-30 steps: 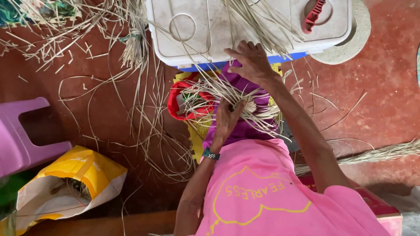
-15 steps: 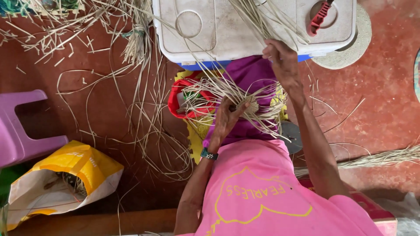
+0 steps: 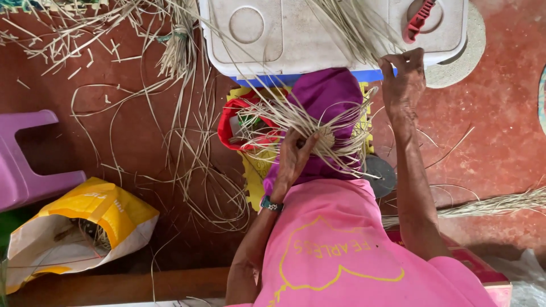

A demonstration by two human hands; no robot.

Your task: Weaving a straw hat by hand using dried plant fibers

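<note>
A small round woven start of pale straw (image 3: 325, 136) sat over the lap, its loose strands fanning outward. The left hand (image 3: 293, 159) pinched it at its seven o'clock edge. The right hand (image 3: 404, 79), up at one o'clock, had its fingers closed on a single strand — drawn taut. Beyond, at twelve, lay a white plastic cooler lid (image 3: 296, 34); a yellow paper bag (image 3: 79, 227) sat far off at eight o'clock.

Purple stool (image 3: 25, 165) cut by left edge; lap hidden under straw strands (image 3: 296, 122).
</note>
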